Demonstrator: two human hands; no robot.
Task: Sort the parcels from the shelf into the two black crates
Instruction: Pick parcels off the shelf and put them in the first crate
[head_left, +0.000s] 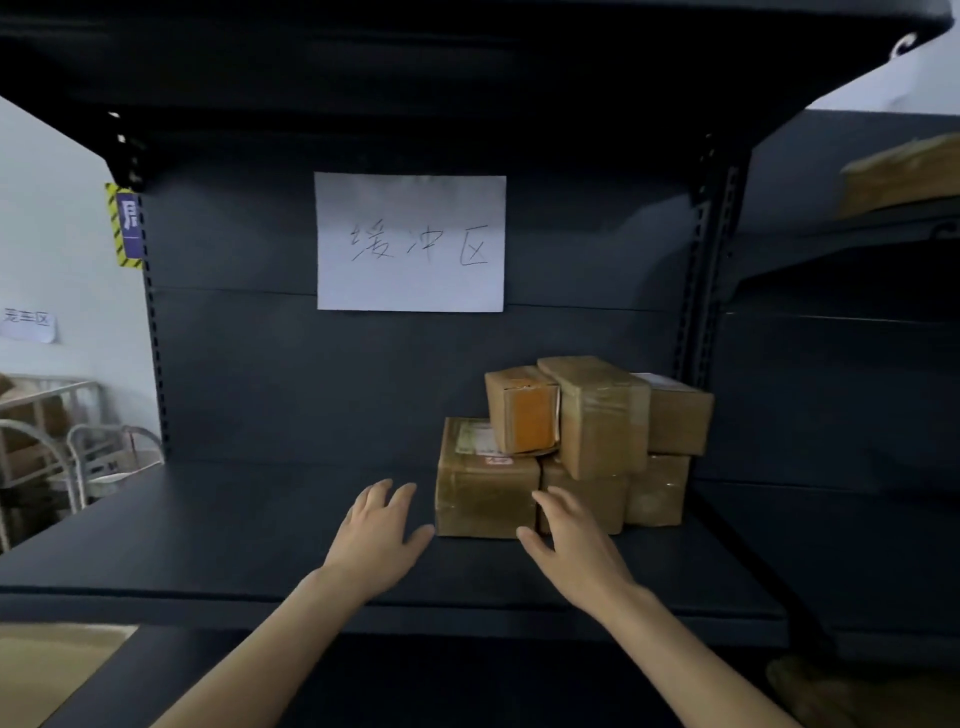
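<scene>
Lighting: dim overall, with the dark shelf unit (311, 395) soaking up most of the light.
Paper sign (410, 242): showing as the brightest patch, evenly lit, its handwriting reading slightly soft.
Above the sign: the upper shelf (467, 78) is sinking into near black.
Left of the sign: the wall (52, 208) is glowing pale and cool (source out of view).
Below and right of the sign: the parcels (571, 441) are catching frontal light, with shadow pooling in the gaps between them.
Far right of the sign: a carton (904, 174) is smearing into blur, and the uprights (701, 270) are bowing with wide-angle distortion.
</scene>
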